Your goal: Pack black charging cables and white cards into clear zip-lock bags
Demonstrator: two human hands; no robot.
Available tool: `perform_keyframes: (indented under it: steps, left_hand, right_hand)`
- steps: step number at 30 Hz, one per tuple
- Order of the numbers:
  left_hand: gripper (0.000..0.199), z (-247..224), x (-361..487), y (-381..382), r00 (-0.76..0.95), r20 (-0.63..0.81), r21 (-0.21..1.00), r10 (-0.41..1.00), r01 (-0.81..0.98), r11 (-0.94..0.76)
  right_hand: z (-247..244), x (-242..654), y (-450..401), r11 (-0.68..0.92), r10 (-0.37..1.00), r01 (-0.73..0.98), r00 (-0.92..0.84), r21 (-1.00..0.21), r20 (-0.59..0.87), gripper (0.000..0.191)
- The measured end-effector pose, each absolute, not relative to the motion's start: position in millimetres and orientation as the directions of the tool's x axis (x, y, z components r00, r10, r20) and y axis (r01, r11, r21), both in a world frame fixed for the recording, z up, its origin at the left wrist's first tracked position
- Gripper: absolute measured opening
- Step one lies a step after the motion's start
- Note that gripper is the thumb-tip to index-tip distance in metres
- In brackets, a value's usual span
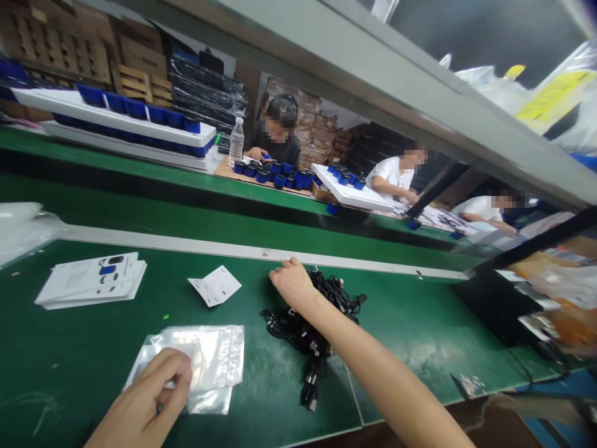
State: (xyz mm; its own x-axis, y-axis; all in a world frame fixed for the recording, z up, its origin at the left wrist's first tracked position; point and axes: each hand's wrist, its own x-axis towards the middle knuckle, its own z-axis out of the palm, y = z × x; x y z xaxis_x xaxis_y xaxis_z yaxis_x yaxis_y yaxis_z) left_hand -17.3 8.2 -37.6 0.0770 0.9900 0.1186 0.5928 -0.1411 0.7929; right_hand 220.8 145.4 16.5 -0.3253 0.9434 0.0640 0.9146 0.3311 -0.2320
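My left hand [152, 395] is closed in a pinch at the near left of a small stack of clear plastic bags [224, 358]. The film bends around its fingertips, which seem to hold the top bag. Above the upper left of a heap of black cables [298, 333], my right hand [293, 285] is closed with its fingers curled down. Whatever may be inside those fingers is hidden. The cables are bundled, and metal plugs show at the near end. Between the hands and farther back lies a folded white leaflet [215, 286].
A stack of printed leaflets [91, 280] lies at the left, near a white plastic bag [21, 230]. Beyond a pale strip [186, 242], a raised bench bears blue cups [280, 177], white trays [140, 127] and a bottle [236, 142]. Several people work behind it. A shelf beam [354, 68] crosses overhead.
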Motion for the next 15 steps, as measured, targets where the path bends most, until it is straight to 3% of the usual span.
perform_keyframes:
  steps: [7,8,9,10,12,15]
  left_hand:
    - [0.026,-27.0,-16.1,9.2,0.169,0.0,0.814,0.986,0.573,-0.098]
    - [0.025,-26.4,-16.9,9.9,0.188,-0.028,0.808,0.982,0.583,-0.089]
    - [0.024,-26.1,-17.5,10.5,0.196,-0.048,0.803,0.979,0.591,-0.079]
    - [0.023,-26.0,-17.6,11.0,0.198,-0.062,0.8,0.978,0.596,-0.07]
    - [0.018,-25.7,-16.5,10.6,0.187,-0.071,0.802,0.98,0.594,-0.055]
    - [0.017,-24.1,-11.7,6.8,0.099,-0.047,0.822,0.994,0.57,-0.018]
  right_hand:
    - [28.4,205.3,80.6,0.291,0.956,0.727,-0.242,-0.622,0.165,0.022]
    - [23.3,197.5,68.3,0.273,0.958,0.639,-0.251,-0.72,0.14,0.02]
    - [16.3,189.2,57.1,0.17,0.967,0.402,-0.244,-0.9,0.073,0.019]
    - [7.9,181.0,47.2,0.048,0.974,0.175,-0.226,-0.983,0.007,0.019]
    - [-9.4,167.5,32.2,-0.118,0.98,-0.098,-0.174,-0.988,-0.099,0.02]
    - [-26.0,160.0,20.2,-0.15,0.987,-0.151,-0.084,-0.977,-0.138,0.018]
